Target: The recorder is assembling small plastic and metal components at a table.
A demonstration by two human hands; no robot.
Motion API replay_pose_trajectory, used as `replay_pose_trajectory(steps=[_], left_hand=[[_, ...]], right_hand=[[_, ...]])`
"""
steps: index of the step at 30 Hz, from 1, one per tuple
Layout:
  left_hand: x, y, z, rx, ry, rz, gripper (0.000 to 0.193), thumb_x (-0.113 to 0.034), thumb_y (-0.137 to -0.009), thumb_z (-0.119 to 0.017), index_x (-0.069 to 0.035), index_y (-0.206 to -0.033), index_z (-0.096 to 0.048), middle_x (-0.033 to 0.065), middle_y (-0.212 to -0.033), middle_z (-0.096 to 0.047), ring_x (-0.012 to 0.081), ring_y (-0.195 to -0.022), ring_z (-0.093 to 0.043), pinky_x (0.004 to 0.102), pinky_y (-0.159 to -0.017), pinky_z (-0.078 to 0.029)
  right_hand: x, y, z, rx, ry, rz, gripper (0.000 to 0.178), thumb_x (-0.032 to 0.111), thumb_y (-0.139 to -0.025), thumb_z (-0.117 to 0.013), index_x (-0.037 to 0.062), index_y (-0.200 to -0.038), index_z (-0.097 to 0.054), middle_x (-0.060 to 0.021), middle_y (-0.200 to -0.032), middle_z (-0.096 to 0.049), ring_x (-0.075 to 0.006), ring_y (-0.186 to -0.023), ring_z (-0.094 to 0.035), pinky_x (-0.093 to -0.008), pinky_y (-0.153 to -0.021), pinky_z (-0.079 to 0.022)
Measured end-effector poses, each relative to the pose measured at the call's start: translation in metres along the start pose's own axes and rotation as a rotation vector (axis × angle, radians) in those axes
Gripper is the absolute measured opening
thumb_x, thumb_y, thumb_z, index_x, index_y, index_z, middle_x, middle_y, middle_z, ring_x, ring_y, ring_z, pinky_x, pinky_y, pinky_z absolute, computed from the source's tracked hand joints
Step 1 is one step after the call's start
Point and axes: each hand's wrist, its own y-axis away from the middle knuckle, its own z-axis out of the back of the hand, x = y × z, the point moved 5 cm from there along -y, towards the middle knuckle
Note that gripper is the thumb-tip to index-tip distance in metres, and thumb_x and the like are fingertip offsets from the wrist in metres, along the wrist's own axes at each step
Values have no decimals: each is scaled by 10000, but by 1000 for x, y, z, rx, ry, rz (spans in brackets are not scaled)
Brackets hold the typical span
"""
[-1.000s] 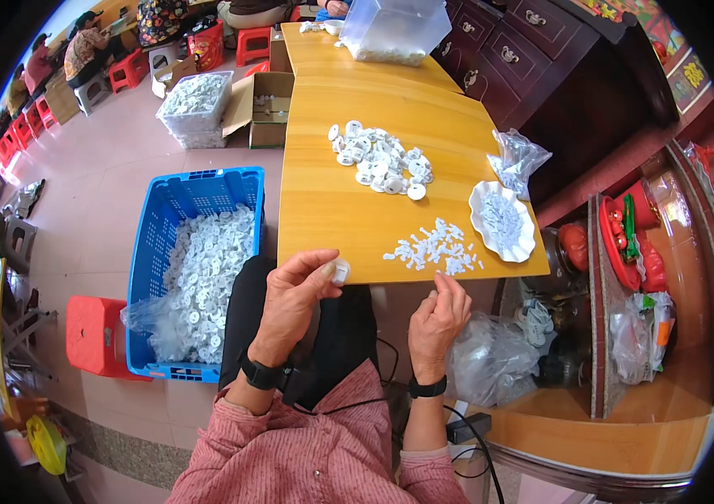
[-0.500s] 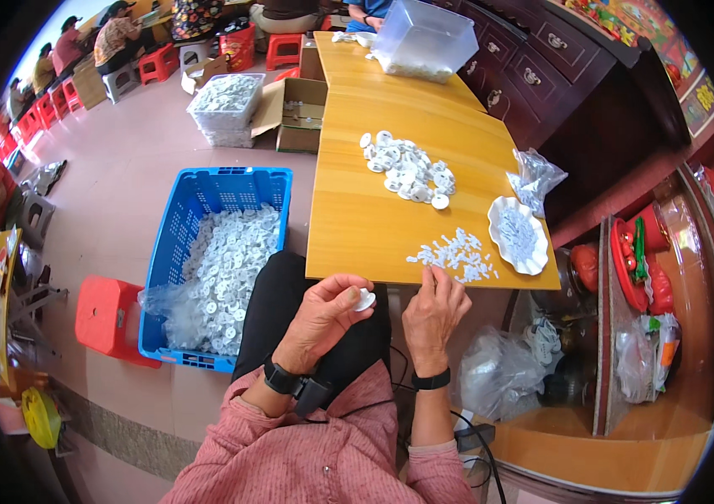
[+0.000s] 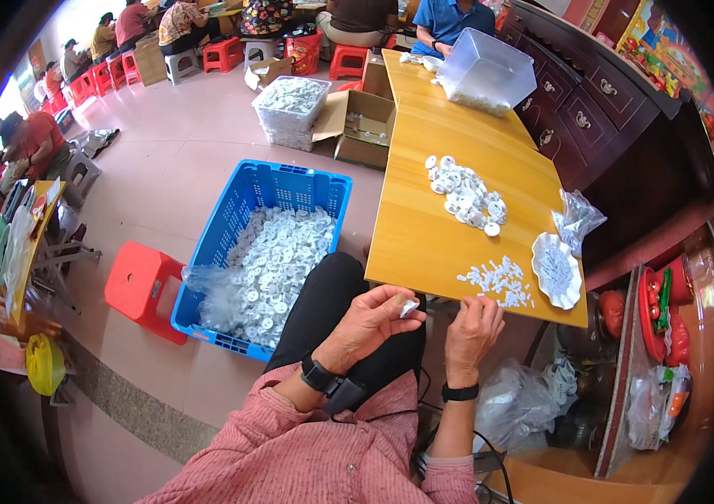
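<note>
My left hand (image 3: 365, 329) pinches a small round white plastic piece (image 3: 409, 308) between thumb and fingers, just off the table's near edge. The piece is tilted and partly covered by the fingertips. Right of it, my right hand (image 3: 469, 340) has its fingers drawn together at the table edge; whatever is between them is hidden. Just beyond those fingertips lie scattered small pale pegs (image 3: 501, 282) on the yellow wooden table (image 3: 407, 210). A scalloped white dish (image 3: 573, 294) holds more of them. Farther back rests a heap of round white pieces (image 3: 468, 195).
Left of my legs stands a blue crate (image 3: 248, 176) of round white pieces, beside a red stool (image 3: 143, 290). A clear bag (image 3: 577, 220) lies by the dish. A clear bin (image 3: 487, 71) sits at the table's far end, near a person in blue (image 3: 455, 21). Dark drawers (image 3: 579, 109) line the right.
The view has swung left, so the scene sits farther right. The white piece in my left hand has tilted more edge-on. My right hand has drawn back slightly from the pegs.
</note>
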Motion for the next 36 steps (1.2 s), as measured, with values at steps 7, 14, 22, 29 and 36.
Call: replay_pose_trajectory(steps=[7, 14, 22, 29, 36], left_hand=[[-4, 3, 2, -44, -10, -12, 265, -168, -1004, -606, -9, -1216, -617, 135, -1104, -681, 296, -1007, -709, 376, -868, -615], [-6, 4, 6, -63, 28, -4, 277, -197, -1019, -585, -11, -1223, -614, 139, -1106, -687, 299, -995, -715, 379, -870, -620], [-4, 2, 8, -18, 47, -6, 296, -205, -1005, -607, 4, -1215, -606, 157, -1121, -675, 301, -1035, -702, 377, -896, -613], [-2, 4, 14, -35, 5, 60, 317, -236, -1002, -615, 0, -1214, -621, 124, -1044, -688, 229, -923, -710, 306, -780, -613], [2, 2, 14, 11, 51, 91, 336, -251, -1017, -590, 10, -1226, -629, 113, -1049, -687, 175, -858, -695, 275, -738, -596]], right_hand=[[17, 11, 7, 132, -636, -392, 66, 31, -923, -622, 18, -987, -615, -105, -892, -637, -254, -773, -639, -355, -683, -518], [48, 18, 18, 223, -1234, -710, 123, 11, -945, -639, -19, -1060, -611, -4, -869, -616, -54, -741, -579, -211, -677, -503], [58, 18, 25, 220, -1301, -735, 103, 8, -956, -640, -27, -1053, -643, -25, -933, -643, -62, -783, -589, -199, -705, -504], [55, 29, 7, 255, -1355, -791, 107, 23, -953, -659, -27, -1046, -643, -23, -1000, -624, -78, -882, -583, -223, -794, -484], [58, 30, 5, 281, -1346, -741, 53, 17, -942, -666, -25, -973, -657, -34, -1023, -598, -96, -901, -579, -240, -797, -484]])
